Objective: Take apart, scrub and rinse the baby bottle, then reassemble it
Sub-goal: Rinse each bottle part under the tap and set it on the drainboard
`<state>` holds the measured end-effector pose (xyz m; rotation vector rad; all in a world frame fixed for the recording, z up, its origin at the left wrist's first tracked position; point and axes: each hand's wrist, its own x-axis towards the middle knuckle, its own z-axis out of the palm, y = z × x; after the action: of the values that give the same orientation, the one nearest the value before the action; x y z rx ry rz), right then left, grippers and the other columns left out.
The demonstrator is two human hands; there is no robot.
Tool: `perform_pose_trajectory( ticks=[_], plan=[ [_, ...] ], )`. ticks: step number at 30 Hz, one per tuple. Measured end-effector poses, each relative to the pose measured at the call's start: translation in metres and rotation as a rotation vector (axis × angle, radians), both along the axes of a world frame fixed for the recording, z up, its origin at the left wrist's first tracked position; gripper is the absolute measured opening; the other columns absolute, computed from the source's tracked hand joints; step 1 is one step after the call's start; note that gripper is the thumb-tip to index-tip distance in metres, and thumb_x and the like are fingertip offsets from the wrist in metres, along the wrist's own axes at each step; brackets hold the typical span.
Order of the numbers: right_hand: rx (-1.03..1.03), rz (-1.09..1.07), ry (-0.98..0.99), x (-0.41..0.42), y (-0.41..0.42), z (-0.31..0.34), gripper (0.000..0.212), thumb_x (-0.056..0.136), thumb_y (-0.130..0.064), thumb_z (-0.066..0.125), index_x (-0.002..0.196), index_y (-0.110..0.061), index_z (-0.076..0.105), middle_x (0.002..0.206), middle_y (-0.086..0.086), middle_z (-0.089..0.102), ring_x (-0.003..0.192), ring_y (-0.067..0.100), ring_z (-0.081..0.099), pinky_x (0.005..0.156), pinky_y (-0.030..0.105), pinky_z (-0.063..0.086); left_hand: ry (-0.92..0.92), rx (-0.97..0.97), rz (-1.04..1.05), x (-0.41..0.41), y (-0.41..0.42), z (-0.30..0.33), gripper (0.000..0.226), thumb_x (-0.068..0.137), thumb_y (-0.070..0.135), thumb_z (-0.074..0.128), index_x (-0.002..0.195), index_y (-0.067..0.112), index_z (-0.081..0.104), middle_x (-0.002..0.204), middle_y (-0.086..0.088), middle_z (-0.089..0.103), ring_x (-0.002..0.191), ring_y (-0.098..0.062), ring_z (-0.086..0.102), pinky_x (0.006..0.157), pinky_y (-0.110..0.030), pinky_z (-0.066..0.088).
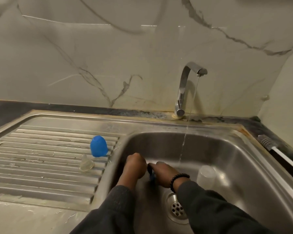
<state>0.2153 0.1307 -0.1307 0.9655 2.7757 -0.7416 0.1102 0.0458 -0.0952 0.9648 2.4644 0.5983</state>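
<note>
Blue plastic bottle ring [152, 176] is gripped between the left hand [137, 166] and right hand [166, 173] inside the steel sink [235, 166], near the clear bottle body [206, 177].

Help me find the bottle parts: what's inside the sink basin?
Inside the basin: both hands, left and right, holding a blue ring, mostly hidden; the clear bottle; the drain, partly covered by a sleeve.

Person's body, head view: two forearms enter from the bottom edge. Both wear long dark charcoal sleeves of soft, slightly ribbed knit fabric, cuffs ending at the wrists. Left hand [136, 166] bare, no jewellery seen. Right hand [166, 173] bare; right wrist carries a bracelet [178, 179] of round black beads, sitting just above the sleeve cuff.
</note>
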Motion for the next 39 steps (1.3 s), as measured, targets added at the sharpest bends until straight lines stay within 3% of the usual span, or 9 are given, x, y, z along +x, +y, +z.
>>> perform_pose_trajectory(
  ticks=[2, 5, 9, 13, 19, 25, 31, 35, 39],
  plan=[
    [-0.051, -0.082, 0.206, 0.008, 0.016, 0.012, 0.032, 0.089, -0.019, 0.064, 0.121, -0.020, 0.059, 0.118, 0.008, 0.062, 0.105, 0.026, 0.060, 0.083, 0.031, 0.049, -0.073, 0.093, 0.028, 0.002, 0.002, 0.001, 0.022, 0.096, 0.017, 0.054, 0.108, 0.007, 0.071, 0.106, -0.014, 0.071, 0.098, -0.028, 0.068, 0.089, -0.037, 0.056],
    [-0.403, -0.358, 0.681, 0.027, 0.037, 0.041, 0.030, 0.092, -0.011, 0.063, 0.122, -0.012, 0.057, 0.118, 0.014, 0.061, 0.097, 0.021, 0.062, 0.069, 0.022, 0.055, -0.293, 0.402, 0.089, 0.010, 0.010, 0.005, 0.014, 0.096, 0.018, 0.056, 0.087, 0.015, 0.067, 0.087, -0.010, 0.071, 0.079, -0.022, 0.067, 0.078, -0.039, 0.059],
    [-0.760, -0.598, 1.079, 0.052, 0.051, 0.077, 0.028, 0.089, -0.015, 0.068, 0.113, -0.007, 0.056, 0.117, 0.014, 0.062, 0.102, 0.024, 0.067, 0.081, 0.029, 0.057, -0.545, 0.608, 0.059, 0.036, 0.028, 0.029, 0.010, 0.099, 0.020, 0.057, 0.101, 0.013, 0.063, 0.089, -0.008, 0.068, 0.073, -0.017, 0.062, 0.068, -0.032, 0.054],
    [-0.684, -0.636, 1.033, 0.061, 0.048, 0.090, 0.019, 0.092, -0.028, 0.063, 0.103, -0.013, 0.066, 0.104, 0.007, 0.071, 0.099, 0.021, 0.068, 0.091, 0.038, 0.056, -0.711, 0.775, -0.037, 0.071, 0.053, 0.041, 0.021, 0.098, 0.026, 0.058, 0.116, 0.016, 0.063, 0.098, -0.004, 0.070, 0.080, -0.012, 0.066, 0.064, -0.019, 0.054],
    [-0.535, -0.528, 0.911, 0.068, 0.041, 0.099, 0.020, 0.102, -0.020, 0.047, 0.111, -0.021, 0.064, 0.103, -0.002, 0.069, 0.098, 0.013, 0.066, 0.090, 0.031, 0.054, -0.610, 0.870, 0.042, 0.085, 0.069, 0.047, 0.038, 0.090, 0.028, 0.069, 0.125, 0.022, 0.055, 0.109, 0.004, 0.068, 0.092, -0.006, 0.068, 0.073, -0.020, 0.056],
    [-0.309, -0.463, 0.759, 0.077, 0.041, 0.102, 0.023, 0.101, -0.017, 0.048, 0.118, -0.022, 0.062, 0.096, -0.010, 0.065, 0.086, 0.001, 0.059, 0.067, 0.014, 0.044, -0.853, 0.934, 0.071, 0.093, 0.066, 0.046, 0.026, 0.093, 0.016, 0.064, 0.118, 0.019, 0.059, 0.109, -0.005, 0.069, 0.095, -0.015, 0.070, 0.075, -0.025, 0.058],
    [-0.323, -0.438, 0.820, 0.075, 0.039, 0.098, 0.032, 0.096, -0.006, 0.053, 0.121, -0.023, 0.061, 0.112, -0.004, 0.065, 0.100, 0.007, 0.061, 0.082, 0.019, 0.051, -0.929, 0.955, 0.141, 0.088, 0.068, 0.049, 0.027, 0.090, 0.003, 0.065, 0.114, 0.010, 0.056, 0.101, -0.011, 0.068, 0.088, -0.019, 0.071, 0.069, -0.025, 0.059],
    [-0.384, -0.425, 0.914, 0.077, 0.038, 0.095, 0.025, 0.097, -0.011, 0.053, 0.111, -0.026, 0.067, 0.108, -0.007, 0.069, 0.103, 0.008, 0.062, 0.090, 0.024, 0.052, -0.981, 0.989, 0.156, 0.085, 0.070, 0.049, 0.023, 0.090, 0.007, 0.067, 0.109, 0.009, 0.055, 0.111, -0.018, 0.064, 0.101, -0.029, 0.069, 0.082, -0.036, 0.060],
    [-0.470, -0.548, 1.020, 0.079, 0.038, 0.097, 0.011, 0.096, -0.018, 0.057, 0.101, -0.018, 0.067, 0.100, -0.001, 0.069, 0.097, 0.013, 0.065, 0.083, 0.025, 0.055, -0.925, 0.973, 0.111, 0.086, 0.075, 0.054, 0.013, 0.096, 0.016, 0.059, 0.108, 0.010, 0.060, 0.111, -0.014, 0.066, 0.103, -0.027, 0.067, 0.088, -0.038, 0.059]
  ],
)
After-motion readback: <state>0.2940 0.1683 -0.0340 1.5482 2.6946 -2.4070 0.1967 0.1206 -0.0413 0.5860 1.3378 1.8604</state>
